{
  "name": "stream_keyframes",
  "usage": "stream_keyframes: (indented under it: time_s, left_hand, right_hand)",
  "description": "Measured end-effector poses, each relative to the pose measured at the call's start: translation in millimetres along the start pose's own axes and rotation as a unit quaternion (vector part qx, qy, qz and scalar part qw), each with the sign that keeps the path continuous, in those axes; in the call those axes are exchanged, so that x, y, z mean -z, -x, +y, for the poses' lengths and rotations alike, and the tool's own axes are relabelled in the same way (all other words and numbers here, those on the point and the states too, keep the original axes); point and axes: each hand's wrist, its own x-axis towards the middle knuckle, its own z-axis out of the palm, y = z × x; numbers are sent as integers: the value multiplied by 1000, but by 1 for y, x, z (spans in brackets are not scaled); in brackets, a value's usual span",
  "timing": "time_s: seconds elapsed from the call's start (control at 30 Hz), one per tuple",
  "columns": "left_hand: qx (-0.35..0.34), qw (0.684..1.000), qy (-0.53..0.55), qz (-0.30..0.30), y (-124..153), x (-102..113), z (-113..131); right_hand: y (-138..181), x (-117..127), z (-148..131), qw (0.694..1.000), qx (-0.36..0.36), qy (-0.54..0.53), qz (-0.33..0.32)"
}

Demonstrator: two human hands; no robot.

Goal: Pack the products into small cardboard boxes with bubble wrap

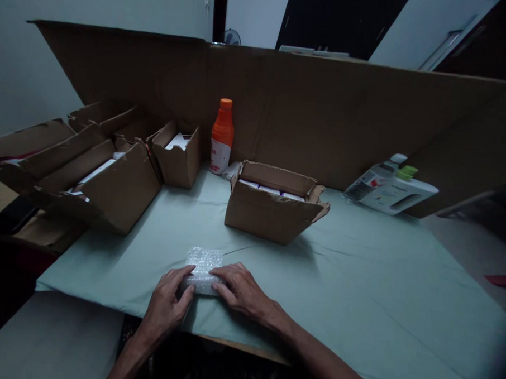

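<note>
The bubble wrap (203,270) was the clear, shiny kind, bumpy all over and catching a bit of light. Its near end was a chunky folded or rolled strip, couldn't tell which, or whether anything was inside. The far end was just a thin flap spread out flat. The whole piece lay nearer and to the left of the middle open cardboard box (266,214), well apart from it.
</note>
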Motion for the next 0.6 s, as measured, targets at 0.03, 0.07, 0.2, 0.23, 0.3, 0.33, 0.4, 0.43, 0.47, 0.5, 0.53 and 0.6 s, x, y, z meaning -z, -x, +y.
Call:
stream_keyframes:
  time_s: [0.03, 0.07, 0.2, 0.23, 0.3, 0.33, 0.4, 0.43, 0.47, 0.5, 0.53, 0.6]
  left_hand:
    - [9, 1000, -3, 4, -3, -2, -1]
    - [17, 1000, -10, 13, -6, -4, -2]
    - [46, 997, -43, 50, -17, -13, -4]
    - [55, 996, -44, 55, -18, -14, -3]
    - [81, 994, -31, 66, -17, -12, -1]
    - [100, 992, -18, 71, -15, -11, 1]
    - [152, 985, 26, 77, -10, -7, 4]
    - [182, 978, 57, 78, -7, -5, 6]
    - [211, 970, 95, 78, -4, -4, 9]
    - [236, 959, 137, 79, -2, -4, 11]
    - [256, 946, 179, 81, -1, -4, 13]
    - [277, 925, 249, 80, -1, -5, 19]
  right_hand:
    - [2, 1, -2, 1000, -3, 15, 14]
    - [3, 2, -4, 999, -1, 34, 28]
    - [0, 0, -11, 994, 45, 93, 22]
    - [-1, -2, -10, 993, 56, 105, 8]
    - [-5, -5, -7, 992, 61, 110, -8]
    - [-7, -7, -4, 993, 53, 101, -5]
    - [-11, -11, 3, 998, 19, 62, 21]
    - [-12, -13, 6, 998, -1, 40, 38]
    - [-12, -15, 8, 998, -18, 19, 53]
    - [-12, -16, 8, 998, -28, -1, 64]
    - [-12, -16, 7, 997, -31, -21, 68]
    - [-9, -16, 1, 996, -22, -62, 63]
